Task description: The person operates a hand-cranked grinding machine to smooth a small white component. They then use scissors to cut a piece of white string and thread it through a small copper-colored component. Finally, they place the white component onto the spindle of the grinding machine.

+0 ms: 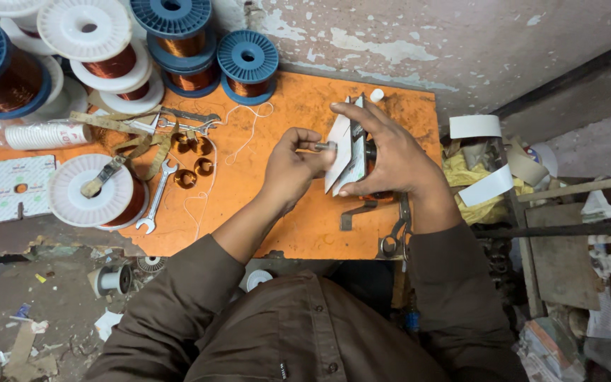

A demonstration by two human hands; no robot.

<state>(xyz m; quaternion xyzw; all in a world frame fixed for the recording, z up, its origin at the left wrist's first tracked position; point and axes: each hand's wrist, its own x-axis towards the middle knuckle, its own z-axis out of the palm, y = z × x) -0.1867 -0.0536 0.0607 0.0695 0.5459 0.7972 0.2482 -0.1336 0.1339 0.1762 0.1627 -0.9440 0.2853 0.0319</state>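
1. 2 hands are working together over the right part of the orange table [263, 219].
2. Left hand [293, 164] is pinching a small metal knob [324, 146] at the white winding former [346, 152].
3. Right hand [390, 152] is clamping over the former's far side, fingers spread.
4. Scissors [394, 237] are lying near the right wrist; copper wire spools [247, 65] are standing far left.

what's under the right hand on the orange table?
The right hand presses upright white card pieces against a small dark metal fixture. Below it lie a bent metal crank and scissors. The palm hides most of the fixture.
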